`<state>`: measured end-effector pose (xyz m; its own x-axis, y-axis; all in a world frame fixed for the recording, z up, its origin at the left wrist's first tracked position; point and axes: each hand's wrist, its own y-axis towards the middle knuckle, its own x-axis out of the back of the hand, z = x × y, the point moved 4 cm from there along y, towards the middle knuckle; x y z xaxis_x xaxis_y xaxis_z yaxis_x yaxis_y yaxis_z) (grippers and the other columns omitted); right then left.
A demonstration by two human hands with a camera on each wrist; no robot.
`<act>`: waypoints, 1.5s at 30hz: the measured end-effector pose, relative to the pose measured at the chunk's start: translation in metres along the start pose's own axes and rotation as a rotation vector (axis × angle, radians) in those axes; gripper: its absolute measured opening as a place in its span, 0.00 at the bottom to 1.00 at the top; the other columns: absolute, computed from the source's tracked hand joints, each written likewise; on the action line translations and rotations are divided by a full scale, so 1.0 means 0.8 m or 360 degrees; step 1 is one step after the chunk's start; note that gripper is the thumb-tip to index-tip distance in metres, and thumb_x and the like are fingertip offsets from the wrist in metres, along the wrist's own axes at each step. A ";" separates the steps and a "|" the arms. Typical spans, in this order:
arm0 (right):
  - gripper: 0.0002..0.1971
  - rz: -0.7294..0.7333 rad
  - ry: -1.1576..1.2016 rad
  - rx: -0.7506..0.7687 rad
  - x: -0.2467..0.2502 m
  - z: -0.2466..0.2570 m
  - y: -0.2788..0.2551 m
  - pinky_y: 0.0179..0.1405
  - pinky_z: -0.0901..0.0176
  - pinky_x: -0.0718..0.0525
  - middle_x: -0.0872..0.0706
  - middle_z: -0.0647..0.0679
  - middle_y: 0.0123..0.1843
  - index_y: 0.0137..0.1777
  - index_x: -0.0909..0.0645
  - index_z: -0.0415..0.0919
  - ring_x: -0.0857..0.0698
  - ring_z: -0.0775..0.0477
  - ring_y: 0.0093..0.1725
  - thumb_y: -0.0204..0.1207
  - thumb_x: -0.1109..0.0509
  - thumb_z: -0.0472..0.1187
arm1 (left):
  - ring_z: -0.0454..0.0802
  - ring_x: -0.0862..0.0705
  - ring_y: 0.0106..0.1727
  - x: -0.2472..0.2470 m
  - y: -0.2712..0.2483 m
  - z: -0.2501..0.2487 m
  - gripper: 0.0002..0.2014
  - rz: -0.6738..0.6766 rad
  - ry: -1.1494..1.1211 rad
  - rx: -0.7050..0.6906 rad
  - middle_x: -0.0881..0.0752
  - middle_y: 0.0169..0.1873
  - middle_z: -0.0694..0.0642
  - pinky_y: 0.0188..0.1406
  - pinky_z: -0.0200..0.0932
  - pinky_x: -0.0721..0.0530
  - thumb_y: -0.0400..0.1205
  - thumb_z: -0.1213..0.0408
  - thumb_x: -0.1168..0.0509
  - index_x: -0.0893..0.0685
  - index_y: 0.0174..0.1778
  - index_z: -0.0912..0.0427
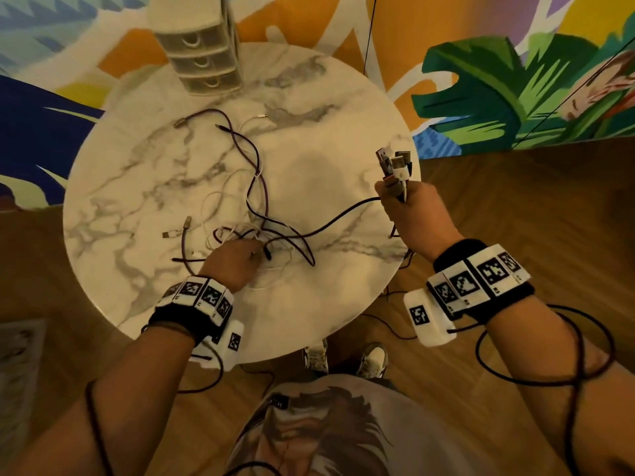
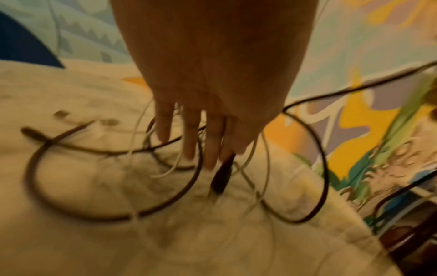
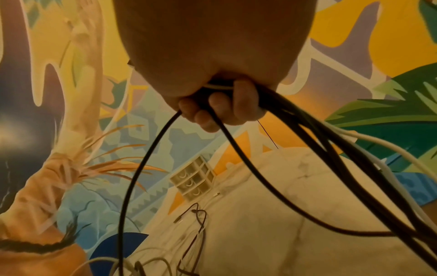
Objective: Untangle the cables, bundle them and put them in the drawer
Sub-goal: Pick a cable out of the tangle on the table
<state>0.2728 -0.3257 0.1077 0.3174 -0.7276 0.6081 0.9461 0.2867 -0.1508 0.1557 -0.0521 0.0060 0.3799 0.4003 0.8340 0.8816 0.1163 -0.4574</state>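
A tangle of purple, black and white cables (image 1: pixel 252 201) lies in the middle of the round marble table (image 1: pixel 326 115). My left hand (image 1: pixel 237 259) reaches into its near side. In the blurred left wrist view, thumb and forefinger (image 2: pixel 212 158) pinch a dark cable plug (image 2: pixel 221 177). My right hand (image 1: pixel 409 207) is raised over the table's right edge. It grips a bunch of cable ends (image 1: pixel 395 163) with the USB plugs pointing up. From that fist (image 3: pixel 212 104) black and white strands (image 3: pixel 331 158) hang down, and one black cable (image 1: pixel 336 219) runs back into the tangle.
A small white drawer unit (image 1: pixel 202 60) with three shut drawers stands at the table's far edge, also seen in the right wrist view (image 3: pixel 192 182). A painted wall rises behind it. My shoes (image 1: pixel 343 359) stand on the wooden floor below the near rim.
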 end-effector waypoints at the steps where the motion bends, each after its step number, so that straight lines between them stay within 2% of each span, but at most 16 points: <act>1: 0.22 0.0019 0.0019 -0.0005 0.000 0.001 -0.001 0.31 0.50 0.29 0.21 0.36 0.29 0.28 0.26 0.40 0.27 0.39 0.29 0.83 0.39 0.48 | 0.59 0.19 0.60 0.008 -0.008 -0.009 0.15 0.0068 0.0114 -0.0001 0.16 0.61 0.58 0.55 0.48 0.22 0.85 0.57 0.45 0.17 0.61 0.54; 3: 0.23 0.0029 0.0064 0.0011 0.002 0.005 -0.002 0.31 0.53 0.31 0.23 0.38 0.27 0.26 0.29 0.41 0.29 0.43 0.28 0.83 0.39 0.48 | 0.57 0.17 0.55 0.026 -0.021 -0.028 0.15 0.0062 0.0304 0.0017 0.14 0.56 0.55 0.48 0.48 0.20 0.84 0.50 0.46 0.16 0.56 0.50; 6: 0.26 0.0047 0.0136 0.0041 -0.001 0.012 -0.004 0.32 0.51 0.31 0.23 0.28 0.29 0.30 0.28 0.29 0.30 0.43 0.28 0.83 0.39 0.50 | 0.56 0.17 0.57 0.045 -0.037 -0.067 0.22 -0.0188 0.0240 0.0033 0.15 0.55 0.52 0.49 0.49 0.20 0.79 0.41 0.40 0.24 0.66 0.45; 9: 0.28 0.0100 0.0181 0.0033 -0.006 0.021 -0.009 0.31 0.52 0.32 0.25 0.26 0.31 0.34 0.28 0.23 0.30 0.43 0.27 0.83 0.40 0.50 | 0.55 0.16 0.53 0.024 -0.032 -0.102 0.25 -0.0177 0.0115 -0.0089 0.15 0.50 0.51 0.43 0.48 0.20 0.78 0.38 0.39 0.28 0.68 0.45; 12: 0.24 0.0097 0.0217 0.0049 0.000 0.023 -0.012 0.30 0.54 0.35 0.30 0.34 0.27 0.29 0.32 0.34 0.33 0.45 0.27 0.83 0.39 0.48 | 0.60 0.17 0.54 0.004 -0.016 -0.094 0.15 -0.0297 -0.0035 -0.0046 0.15 0.52 0.56 0.44 0.48 0.21 0.84 0.51 0.45 0.21 0.60 0.52; 16: 0.22 -0.0027 0.0373 -0.0034 0.027 0.003 -0.009 0.32 0.54 0.36 0.31 0.46 0.26 0.26 0.35 0.44 0.34 0.48 0.29 0.83 0.39 0.46 | 0.64 0.18 0.54 0.009 -0.014 -0.039 0.18 -0.0247 -0.0107 0.0246 0.15 0.54 0.63 0.47 0.50 0.21 0.86 0.49 0.49 0.19 0.61 0.53; 20: 0.20 -0.0154 0.0426 -0.0165 0.039 -0.026 -0.008 0.32 0.54 0.38 0.31 0.43 0.28 0.28 0.34 0.43 0.35 0.46 0.30 0.84 0.41 0.44 | 0.64 0.18 0.47 0.050 -0.029 -0.024 0.14 -0.0613 0.0047 -0.0083 0.15 0.41 0.62 0.41 0.52 0.21 0.84 0.52 0.42 0.14 0.47 0.55; 22: 0.21 -0.0227 0.0371 -0.0275 0.042 -0.043 -0.004 0.30 0.54 0.38 0.29 0.44 0.27 0.27 0.32 0.42 0.33 0.46 0.28 0.84 0.41 0.43 | 0.65 0.19 0.47 0.065 -0.040 -0.042 0.14 -0.0777 0.0150 -0.0312 0.17 0.41 0.63 0.43 0.54 0.22 0.84 0.56 0.41 0.14 0.47 0.61; 24: 0.21 -0.0316 0.0339 -0.0403 0.049 -0.062 0.003 0.31 0.55 0.35 0.27 0.46 0.26 0.26 0.31 0.43 0.30 0.46 0.28 0.83 0.41 0.44 | 0.64 0.18 0.51 0.065 -0.052 -0.069 0.13 -0.0647 0.0137 -0.0400 0.15 0.48 0.64 0.48 0.53 0.22 0.85 0.61 0.43 0.17 0.56 0.62; 26: 0.21 -0.0418 0.0297 -0.0491 0.061 -0.077 0.013 0.34 0.54 0.32 0.25 0.45 0.27 0.26 0.30 0.44 0.27 0.41 0.31 0.83 0.40 0.45 | 0.59 0.16 0.48 0.042 -0.063 -0.098 0.13 -0.0265 0.0349 -0.0483 0.15 0.49 0.59 0.45 0.50 0.19 0.86 0.62 0.46 0.23 0.64 0.57; 29: 0.21 -0.0406 0.0156 -0.0432 0.068 -0.074 0.023 0.37 0.51 0.31 0.22 0.37 0.32 0.27 0.28 0.40 0.26 0.38 0.33 0.83 0.40 0.44 | 0.58 0.16 0.47 -0.004 -0.077 -0.131 0.14 0.0212 0.0804 -0.0675 0.15 0.48 0.57 0.45 0.50 0.17 0.88 0.62 0.52 0.25 0.64 0.55; 33: 0.22 -0.0287 -0.0073 -0.0236 0.041 -0.050 0.019 0.31 0.52 0.34 0.25 0.40 0.28 0.26 0.31 0.39 0.28 0.39 0.31 0.83 0.41 0.46 | 0.60 0.18 0.60 -0.027 -0.067 -0.148 0.17 0.0522 0.1327 -0.0524 0.17 0.59 0.59 0.56 0.50 0.22 0.87 0.67 0.52 0.19 0.63 0.61; 37: 0.18 -0.0476 0.0031 -0.0403 0.063 -0.075 0.024 0.39 0.40 0.21 0.19 0.36 0.36 0.35 0.23 0.37 0.23 0.38 0.36 0.82 0.41 0.47 | 0.61 0.16 0.50 -0.012 -0.079 -0.178 0.15 0.0336 0.1314 -0.0749 0.16 0.52 0.60 0.39 0.49 0.26 0.86 0.70 0.51 0.23 0.63 0.62; 40: 0.18 -0.0549 0.0013 -0.0434 0.077 -0.085 0.032 0.38 0.43 0.22 0.19 0.35 0.38 0.34 0.23 0.37 0.22 0.38 0.37 0.82 0.40 0.46 | 0.62 0.17 0.45 -0.024 -0.096 -0.219 0.15 0.0363 0.1331 -0.1111 0.17 0.50 0.61 0.25 0.46 0.38 0.87 0.67 0.51 0.27 0.67 0.62; 43: 0.17 -0.0589 0.0111 -0.0481 0.081 -0.081 0.042 0.37 0.52 0.28 0.20 0.37 0.40 0.39 0.22 0.36 0.23 0.41 0.39 0.83 0.42 0.47 | 0.61 0.16 0.47 -0.019 -0.083 -0.247 0.16 0.0363 0.1256 -0.1216 0.16 0.51 0.59 0.31 0.46 0.31 0.87 0.63 0.50 0.26 0.69 0.55; 45: 0.19 -0.0682 0.0158 -0.0556 0.095 -0.091 0.041 0.39 0.53 0.29 0.20 0.36 0.43 0.46 0.19 0.33 0.22 0.39 0.41 0.84 0.43 0.48 | 0.59 0.16 0.46 0.005 -0.070 -0.240 0.14 0.0199 0.0804 -0.1078 0.15 0.47 0.55 0.36 0.46 0.26 0.87 0.57 0.49 0.27 0.67 0.50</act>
<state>0.3325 -0.4169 0.0920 -0.1114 -0.7936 0.5981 0.9517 -0.2585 -0.1658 0.1612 -0.2316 0.0941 0.4229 -0.0980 0.9008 0.7409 -0.5350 -0.4061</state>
